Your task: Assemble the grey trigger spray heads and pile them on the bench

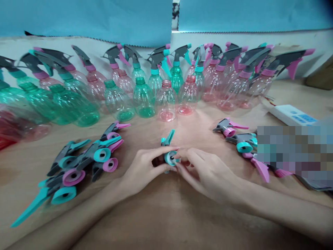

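Between my hands is a grey trigger spray head point(168, 155) with a turquoise collar and trigger, its round collar opening facing me. My left hand point(145, 166) is closed around its left side, fingers above and thumb below. At the collar's right edge, the fingertips of my right hand point(205, 170) are pinched together, touching the rim by the opening. Whether they also hold some small part cannot be made out. Behind it stands an open clear pink bottle point(167, 102), and beside that an open green bottle point(144, 99).
More loose spray heads lie left point(74, 177) and right point(243, 146). Rows of bottles, many with spray heads point(180, 52) fitted, line the back. At right are a white device point(292, 114) with blue markings and a blurred-out patch. Clear red wrapping point(10, 128) sits far left.
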`<state>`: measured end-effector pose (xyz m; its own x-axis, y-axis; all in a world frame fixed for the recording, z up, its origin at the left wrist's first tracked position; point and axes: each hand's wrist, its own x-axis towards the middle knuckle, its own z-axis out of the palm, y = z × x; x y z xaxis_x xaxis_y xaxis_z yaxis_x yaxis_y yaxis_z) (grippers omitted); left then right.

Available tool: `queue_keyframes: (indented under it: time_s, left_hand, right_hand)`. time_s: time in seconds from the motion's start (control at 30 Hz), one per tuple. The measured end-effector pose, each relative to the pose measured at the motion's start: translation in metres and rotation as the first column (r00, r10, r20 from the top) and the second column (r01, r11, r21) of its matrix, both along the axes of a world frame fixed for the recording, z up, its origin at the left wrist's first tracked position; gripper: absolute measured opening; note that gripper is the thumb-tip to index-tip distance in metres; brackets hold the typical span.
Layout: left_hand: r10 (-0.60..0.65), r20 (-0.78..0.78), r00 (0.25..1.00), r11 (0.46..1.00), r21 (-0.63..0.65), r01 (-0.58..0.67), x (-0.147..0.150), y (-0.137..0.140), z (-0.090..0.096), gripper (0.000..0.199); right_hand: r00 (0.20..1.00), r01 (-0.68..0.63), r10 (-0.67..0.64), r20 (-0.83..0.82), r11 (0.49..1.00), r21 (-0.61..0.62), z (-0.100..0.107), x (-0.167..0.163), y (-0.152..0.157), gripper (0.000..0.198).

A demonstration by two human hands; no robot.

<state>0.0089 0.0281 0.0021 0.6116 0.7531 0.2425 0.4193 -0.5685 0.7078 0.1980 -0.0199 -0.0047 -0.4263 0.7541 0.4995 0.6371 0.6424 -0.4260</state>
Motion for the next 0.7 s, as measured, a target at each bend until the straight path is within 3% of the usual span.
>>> queue_keyframes:
  time_s: [0.13,0.3,0.47,0.7]
  left_hand:
    - [0.003,-0.003,1.0,1.0,0.026,-0.003,0.0,-0.001,-0.001,0.033]
    - [-0.1,-0.018,0.995,0.994,0.046,0.101,-0.002,-0.001,-0.006,0.042]
    - [-0.177,-0.037,0.984,0.982,0.066,0.179,-0.002,-0.001,-0.009,0.042]
    - [-0.198,-0.076,0.977,0.977,0.059,0.203,0.0,0.0,-0.004,0.016]
  right_hand:
    - [0.998,-0.031,0.031,0.06,0.999,0.012,0.008,0.006,0.005,0.008]
    - [0.963,-0.154,0.165,0.215,0.986,-0.067,0.025,0.018,0.014,0.013]
    - [0.913,-0.227,0.208,0.352,0.974,0.013,0.031,0.02,0.017,0.025]
    - [0.899,-0.227,0.202,0.389,0.974,0.02,0.03,0.018,0.015,0.019]
